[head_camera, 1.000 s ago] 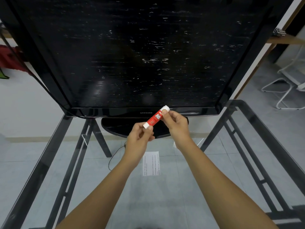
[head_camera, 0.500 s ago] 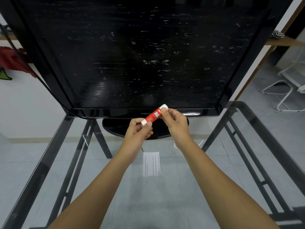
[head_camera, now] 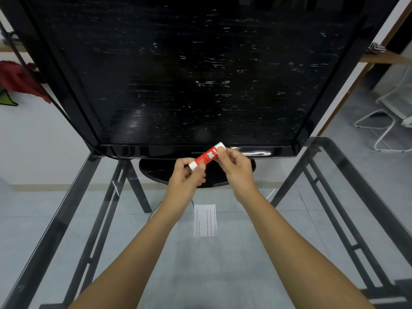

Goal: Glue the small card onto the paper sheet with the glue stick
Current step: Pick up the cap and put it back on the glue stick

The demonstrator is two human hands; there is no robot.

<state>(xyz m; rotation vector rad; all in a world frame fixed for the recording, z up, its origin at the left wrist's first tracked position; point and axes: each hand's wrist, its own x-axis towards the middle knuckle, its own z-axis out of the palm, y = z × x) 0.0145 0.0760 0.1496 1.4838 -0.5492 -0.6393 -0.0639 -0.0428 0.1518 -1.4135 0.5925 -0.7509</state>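
Note:
I hold a red glue stick [head_camera: 206, 156] with white ends slantwise above the glass table, in front of the monitor's lower edge. My left hand [head_camera: 186, 179] pinches its lower white end. My right hand [head_camera: 234, 168] pinches its upper white end between thumb and fingertips. A small white paper with printed lines [head_camera: 205, 220] lies flat on the glass below and between my wrists. No second paper piece can be told apart from it.
A large black monitor [head_camera: 189, 74] on an oval stand [head_camera: 153, 170] fills the back of the glass table [head_camera: 334, 152]. The table's dark metal frame [head_camera: 66, 208] shows through the glass. A white chair [head_camera: 388, 117] stands at far right; red cloth [head_camera: 20, 81] at far left.
Both hands with the glue stick have risen slightly toward the monitor's edge; the stick's tilt has flattened a little. The paper has not moved.

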